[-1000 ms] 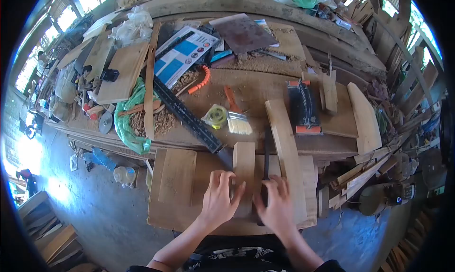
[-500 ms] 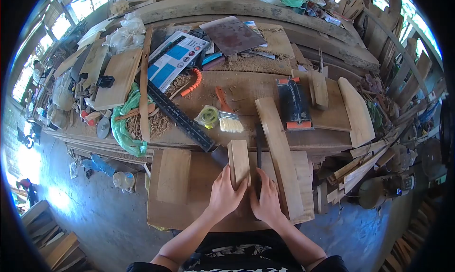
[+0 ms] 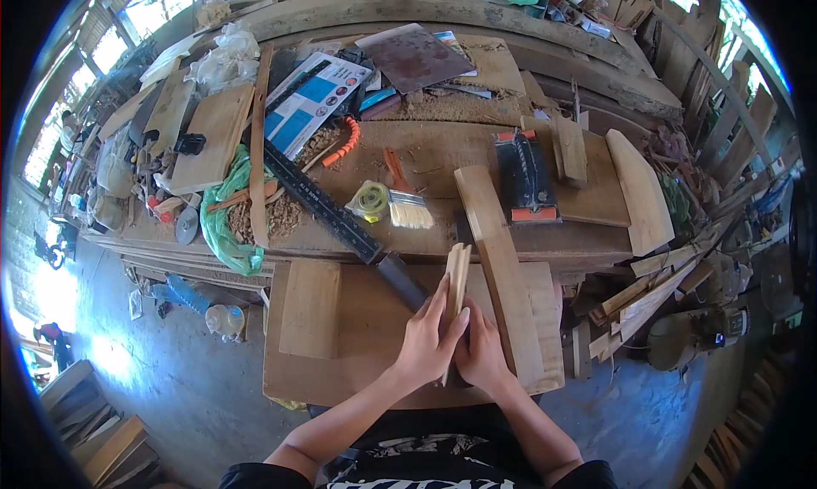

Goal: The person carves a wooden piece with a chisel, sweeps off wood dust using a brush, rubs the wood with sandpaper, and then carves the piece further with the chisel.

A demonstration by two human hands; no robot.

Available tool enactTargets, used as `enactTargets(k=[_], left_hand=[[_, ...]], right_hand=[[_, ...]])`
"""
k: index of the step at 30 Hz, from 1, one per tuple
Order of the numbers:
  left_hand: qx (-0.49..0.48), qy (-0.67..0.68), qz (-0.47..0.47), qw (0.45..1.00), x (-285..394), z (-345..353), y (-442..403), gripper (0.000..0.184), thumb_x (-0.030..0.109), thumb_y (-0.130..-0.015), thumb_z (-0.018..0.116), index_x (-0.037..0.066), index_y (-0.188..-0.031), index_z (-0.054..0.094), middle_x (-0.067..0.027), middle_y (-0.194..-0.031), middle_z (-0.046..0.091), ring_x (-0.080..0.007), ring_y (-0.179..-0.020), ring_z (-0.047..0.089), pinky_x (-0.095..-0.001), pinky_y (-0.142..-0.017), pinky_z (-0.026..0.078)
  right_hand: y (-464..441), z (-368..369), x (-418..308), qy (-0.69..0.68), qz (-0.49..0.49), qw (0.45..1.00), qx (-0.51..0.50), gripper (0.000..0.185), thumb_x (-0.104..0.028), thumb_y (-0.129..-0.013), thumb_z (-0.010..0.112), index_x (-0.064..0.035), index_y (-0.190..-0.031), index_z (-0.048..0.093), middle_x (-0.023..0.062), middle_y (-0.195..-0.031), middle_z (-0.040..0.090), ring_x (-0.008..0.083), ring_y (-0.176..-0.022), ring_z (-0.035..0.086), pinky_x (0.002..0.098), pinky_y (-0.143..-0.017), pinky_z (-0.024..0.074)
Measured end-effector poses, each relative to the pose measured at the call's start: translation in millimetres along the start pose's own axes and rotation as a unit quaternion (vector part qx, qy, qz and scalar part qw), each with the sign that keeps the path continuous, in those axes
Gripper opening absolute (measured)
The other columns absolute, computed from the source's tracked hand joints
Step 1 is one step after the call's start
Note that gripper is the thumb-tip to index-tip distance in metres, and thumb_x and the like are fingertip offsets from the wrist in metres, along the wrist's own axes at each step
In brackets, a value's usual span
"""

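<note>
My left hand [image 3: 425, 340] is closed around a short pale wooden block [image 3: 457, 276], tilted so a grooved narrow edge faces up. My right hand [image 3: 483, 348] is curled close against the block's right side; its fingertips are partly hidden, and I cannot make out what they grip. A dark flat strip [image 3: 464, 228] shows behind the block, its lower part hidden. To the right of my hands lies a long wooden board [image 3: 502, 276]. Left of them is a black marked ruler [image 3: 323, 204] with a dark stock [image 3: 400, 282] at its near end.
On the bench are a paint brush [image 3: 408, 208], a yellow-green tape roll [image 3: 369, 200], a black sanding block [image 3: 528, 178] and a green plastic bag [image 3: 228, 234]. A flat wooden piece [image 3: 311, 310] lies at the near left. Stacked offcuts [image 3: 638, 310] stick out on the right.
My left hand has turned the wooden block, so its grooved edge shows instead of its broad face. My right hand has moved in closer to the block. The view has shifted slightly.
</note>
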State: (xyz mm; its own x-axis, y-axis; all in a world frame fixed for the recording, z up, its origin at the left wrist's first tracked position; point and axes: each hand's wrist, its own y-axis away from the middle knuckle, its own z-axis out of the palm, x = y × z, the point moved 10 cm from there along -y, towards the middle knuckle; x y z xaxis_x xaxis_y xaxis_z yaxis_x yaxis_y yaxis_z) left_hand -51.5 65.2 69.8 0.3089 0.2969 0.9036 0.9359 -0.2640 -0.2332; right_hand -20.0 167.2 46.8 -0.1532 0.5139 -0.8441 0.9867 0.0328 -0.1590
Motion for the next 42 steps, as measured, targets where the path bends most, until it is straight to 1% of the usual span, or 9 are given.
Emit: enactTargets(k=[3,9,18,27,31,35,36,39,42], left_hand=[[-0.035,0.014,-0.015,0.999,-0.1,7.0,1.8,0.064,0.03,-0.095,0.058,0.0,-0.146,0.033,-0.0273,-0.111,0.056,-0.0423,-0.098,0.059,-0.0444,-0.088,0.048],[-0.048,-0.02,-0.026,0.998,-5.8,4.9,2.1,0.063,0.03,-0.094,0.06,0.007,-0.146,0.035,-0.0254,-0.116,0.054,-0.04,-0.104,0.057,-0.0431,-0.089,0.047],[-0.025,0.014,-0.056,0.998,-13.6,-4.3,-0.6,0.051,0.023,-0.096,0.058,0.002,-0.14,0.042,-0.0267,-0.107,0.058,-0.0431,-0.097,0.06,-0.0441,-0.087,0.048],[0.019,0.078,-0.087,0.993,-19.6,-24.7,6.2,0.04,0.018,-0.099,0.053,0.003,-0.135,0.044,-0.0147,-0.078,0.059,-0.0176,-0.063,0.056,-0.0299,-0.061,0.046],[0.007,0.102,-0.144,0.984,-37.5,-30.4,22.3,0.047,0.02,-0.098,0.057,0.003,-0.138,0.041,-0.0151,-0.091,0.065,-0.0151,-0.072,0.06,-0.0301,-0.067,0.049],[0.024,0.149,-0.108,0.983,-32.5,-37.2,37.8,0.063,0.013,-0.093,0.064,0.002,-0.145,0.029,-0.0184,-0.109,0.065,-0.0179,-0.099,0.064,-0.0297,-0.085,0.049],[0.003,0.201,-0.162,0.966,-37.6,-34.4,43.5,0.072,0.008,-0.09,0.068,0.002,-0.147,0.025,-0.0171,-0.112,0.064,-0.019,-0.103,0.063,-0.0319,-0.089,0.049],[-0.046,0.275,-0.232,0.932,-49.8,-27.8,52.2,0.078,0.007,-0.087,0.071,0.003,-0.148,0.023,-0.016,-0.118,0.061,-0.0201,-0.107,0.061,-0.0339,-0.09,0.05],[-0.078,0.286,-0.211,0.931,-41.2,-31.3,52.4,0.082,0.003,-0.086,0.072,0.004,-0.149,0.02,-0.0149,-0.126,0.056,-0.0202,-0.113,0.058,-0.0339,-0.091,0.05]], right_hand=[[0.7,-0.4,-0.4,0.004,-0.006,1.0,0.003,0.061,-0.003,-0.081,0.055,0.006,-0.138,0.035,0.0339,-0.114,0.057,0.05,-0.101,0.059,0.0497,-0.085,0.0502],[1.2,1.6,3.9,0.007,0.002,1.0,0.002,0.065,-0.005,-0.078,0.059,0.0059,-0.137,0.034,0.034,-0.109,0.058,0.0498,-0.098,0.06,0.05,-0.081,0.0511],[1.0,-0.2,3.9,-0.001,0.023,0.999,0.022,0.06,-0.004,-0.078,0.061,0.0041,-0.133,0.037,0.0295,-0.098,0.061,0.0477,-0.088,0.061,0.0462,-0.075,0.0502],[-1.5,-1.2,-1.8,0.001,0.019,1.0,0.019,0.061,-0.008,-0.083,0.062,0.0014,-0.137,0.034,0.0299,-0.107,0.06,0.0454,-0.091,0.063,0.0463,-0.077,0.0521],[0.2,1.5,2.2,-0.002,0.058,0.998,0.003,0.062,-0.009,-0.083,0.063,0.001,-0.137,0.033,0.03,-0.107,0.061,0.0451,-0.09,0.064,0.0466,-0.076,0.0521],[0.0,2.4,3.6,0.03,0.067,0.997,0.002,0.065,-0.008,-0.083,0.063,-0.0003,-0.139,0.031,0.0313,-0.106,0.061,0.0473,-0.091,0.063,0.0493,-0.077,0.0512],[-0.5,1.2,-0.6,0.04,0.056,0.998,0.004,0.065,-0.008,-0.083,0.063,-0.0007,-0.139,0.03,0.0316,-0.106,0.061,0.0481,-0.092,0.062,0.0499,-0.078,0.0509],[-0.4,2.1,-2.5,0.043,0.046,0.998,0.006,0.066,-0.007,-0.082,0.062,-0.0016,-0.139,0.03,0.0324,-0.106,0.06,0.0497,-0.092,0.061,0.0509,-0.078,0.0503],[-0.9,2.5,-0.8,0.044,0.036,0.998,0.007,0.066,-0.006,-0.082,0.062,-0.0021,-0.14,0.03,0.0325,-0.106,0.06,0.0503,-0.093,0.061,0.0511,-0.079,0.0499]])
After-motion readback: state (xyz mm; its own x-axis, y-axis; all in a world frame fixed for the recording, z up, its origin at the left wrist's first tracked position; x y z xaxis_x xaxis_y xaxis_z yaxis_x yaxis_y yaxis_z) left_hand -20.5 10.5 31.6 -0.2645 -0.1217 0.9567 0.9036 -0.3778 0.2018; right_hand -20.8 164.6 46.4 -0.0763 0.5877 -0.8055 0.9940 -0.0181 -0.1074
